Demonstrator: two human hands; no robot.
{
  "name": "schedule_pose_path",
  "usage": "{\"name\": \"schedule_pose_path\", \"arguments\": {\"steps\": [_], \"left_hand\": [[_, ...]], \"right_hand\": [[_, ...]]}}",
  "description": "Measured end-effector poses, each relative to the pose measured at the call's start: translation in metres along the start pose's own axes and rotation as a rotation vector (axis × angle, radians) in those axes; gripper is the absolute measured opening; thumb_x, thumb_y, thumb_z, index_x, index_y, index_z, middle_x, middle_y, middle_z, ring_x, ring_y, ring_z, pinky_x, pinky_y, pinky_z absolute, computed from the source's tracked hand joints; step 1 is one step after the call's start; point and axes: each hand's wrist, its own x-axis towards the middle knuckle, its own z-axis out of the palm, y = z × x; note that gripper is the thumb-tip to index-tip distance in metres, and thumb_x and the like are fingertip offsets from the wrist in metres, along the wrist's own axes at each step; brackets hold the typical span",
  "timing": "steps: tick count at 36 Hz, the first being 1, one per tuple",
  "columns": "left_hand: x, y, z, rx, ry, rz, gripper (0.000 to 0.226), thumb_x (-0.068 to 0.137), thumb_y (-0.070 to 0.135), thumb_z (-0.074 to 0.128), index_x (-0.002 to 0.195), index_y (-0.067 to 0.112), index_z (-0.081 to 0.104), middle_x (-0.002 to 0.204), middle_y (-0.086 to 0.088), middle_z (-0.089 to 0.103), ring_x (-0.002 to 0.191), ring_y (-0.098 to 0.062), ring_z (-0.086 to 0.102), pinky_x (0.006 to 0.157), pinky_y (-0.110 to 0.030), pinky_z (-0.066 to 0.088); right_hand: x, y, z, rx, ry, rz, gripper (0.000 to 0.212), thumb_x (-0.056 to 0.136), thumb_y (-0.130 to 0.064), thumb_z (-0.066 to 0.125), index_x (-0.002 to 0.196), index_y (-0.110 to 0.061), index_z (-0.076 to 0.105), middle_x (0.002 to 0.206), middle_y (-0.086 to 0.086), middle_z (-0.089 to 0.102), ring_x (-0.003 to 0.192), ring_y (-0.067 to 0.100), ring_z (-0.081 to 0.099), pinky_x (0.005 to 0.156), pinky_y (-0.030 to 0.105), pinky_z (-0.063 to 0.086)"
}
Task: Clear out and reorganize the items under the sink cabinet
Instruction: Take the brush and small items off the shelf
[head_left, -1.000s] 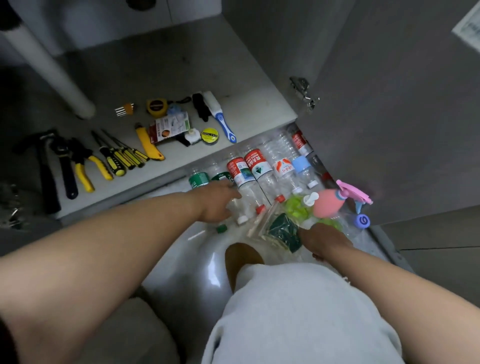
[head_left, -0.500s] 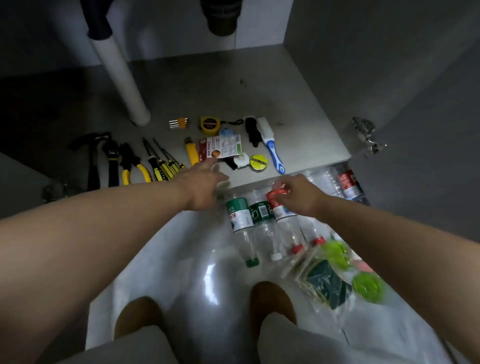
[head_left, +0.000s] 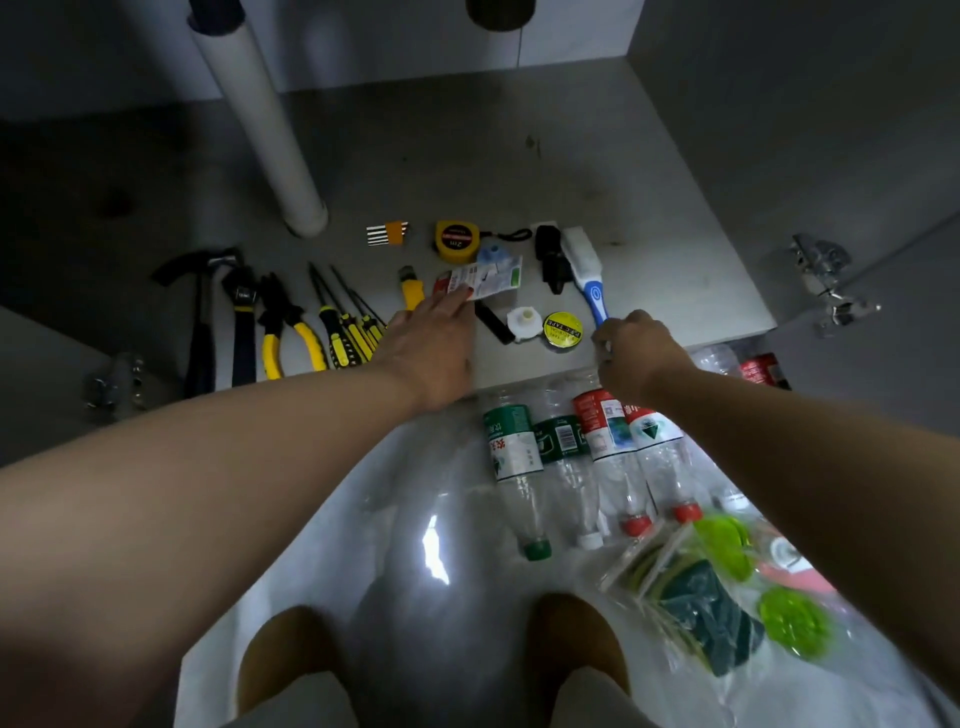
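Hands: left (head_left: 431, 348) on packet (head_left: 484, 278), right (head_left: 638, 347) at brush (head_left: 583, 267).

A white pipe (head_left: 260, 130) slants down from the upper left and meets the cabinet floor (head_left: 467, 156). A dark drain fitting (head_left: 498, 13) hangs at the top edge before a pale tiled wall (head_left: 389, 47). Metal hinges sit at the right (head_left: 826, 283) and the left (head_left: 111, 384). The glossy floor (head_left: 363, 519) reflects a bright light.
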Motion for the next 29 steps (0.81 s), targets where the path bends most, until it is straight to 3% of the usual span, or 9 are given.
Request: {"name": "schedule_pose_path", "arguments": {"steps": [6,10,12,14,17,19,22,25,29], "left_hand": [[0.0,-0.019,-0.007,-0.195,0.273,0.08,0.063,0.09,0.009,0.051,0.152,0.015,0.042,0.157,-0.005,0.04,0.135,-0.031,0.046,0.112,-0.041,0.042],[-0.004,-0.025,-0.007,-0.351,0.454,0.07,0.047,0.095,0.007,0.056,0.14,0.021,0.061,0.142,0.001,0.057,0.127,-0.02,0.055,0.106,-0.016,0.034],[-0.007,-0.025,-0.01,-0.434,0.518,0.027,0.034,0.096,0.011,0.06,0.127,0.023,0.07,0.133,0.005,0.064,0.12,-0.016,0.06,0.105,-0.019,0.041],[-0.012,-0.025,-0.013,-0.507,0.549,-0.022,0.026,0.097,0.017,0.064,0.12,0.022,0.074,0.125,0.003,0.068,0.113,-0.016,0.064,0.102,-0.031,0.052],[-0.017,-0.023,-0.018,-0.606,0.54,-0.101,0.017,0.096,0.024,0.069,0.111,0.023,0.077,0.112,0.003,0.073,0.103,-0.013,0.068,0.091,-0.036,0.059],[-0.019,-0.02,-0.022,-0.686,0.506,-0.13,0.008,0.094,0.022,0.071,0.099,0.027,0.076,0.097,0.009,0.072,0.093,-0.008,0.068,0.077,-0.03,0.06],[-0.024,-0.015,-0.028,-0.748,0.377,-0.117,0.02,0.092,0.011,0.072,0.089,0.03,0.067,0.086,0.008,0.065,0.082,-0.006,0.062,0.07,-0.027,0.054],[-0.034,-0.007,-0.034,-0.815,0.209,-0.105,0.029,0.09,0.0,0.072,0.103,0.023,0.059,0.09,-0.004,0.064,0.084,-0.019,0.063,0.075,-0.036,0.058],[-0.052,-0.001,-0.036,-0.752,0.075,-0.101,0.031,0.093,-0.003,0.066,0.121,0.009,0.064,0.086,0.001,0.06,0.079,-0.011,0.06,0.071,-0.02,0.05]], "right_hand": [[0.009,-0.002,0.001,0.025,0.011,0.068,0.039,0.093,-0.019,0.062,0.13,-0.01,0.052,0.117,0.017,0.049,0.1,0.034,0.057,0.093,0.042,0.053],[0.013,-0.001,0.004,0.139,0.021,0.142,0.046,0.088,-0.019,0.073,0.125,-0.007,0.046,0.112,0.017,0.061,0.099,0.033,0.063,0.08,0.038,0.054],[0.013,0.0,0.005,0.25,0.001,0.213,0.051,0.086,-0.019,0.075,0.124,-0.007,0.042,0.108,0.016,0.061,0.096,0.033,0.065,0.074,0.037,0.054],[0.009,0.001,0.005,0.31,-0.025,0.273,0.049,0.086,-0.02,0.075,0.121,-0.006,0.044,0.103,0.014,0.06,0.093,0.032,0.065,0.073,0.037,0.056],[0.001,0.006,0.002,0.305,-0.046,0.297,0.028,0.088,-0.021,0.068,0.109,-0.005,0.06,0.093,0.012,0.064,0.087,0.029,0.066,0.077,0.038,0.059],[-0.007,0.012,0.001,0.332,-0.049,0.303,0.022,0.089,-0.021,0.064,0.104,-0.006,0.064,0.088,0.012,0.065,0.085,0.03,0.068,0.076,0.039,0.059],[-0.026,0.023,0.005,0.49,-0.057,0.312,0.018,0.092,-0.02,0.063,0.104,-0.006,0.066,0.089,0.014,0.071,0.086,0.031,0.072,0.083,0.046,0.06],[-0.052,0.03,0.012,0.713,-0.052,0.328,0.01,0.093,-0.014,0.064,0.102,-0.009,0.066,0.086,0.012,0.073,0.078,0.026,0.073,0.078,0.043,0.063],[-0.094,0.03,0.021,0.872,-0.133,0.272,0.004,0.093,-0.006,0.066,0.091,-0.01,0.064,0.069,0.007,0.071,0.052,0.012,0.067,0.051,0.026,0.058]]}}
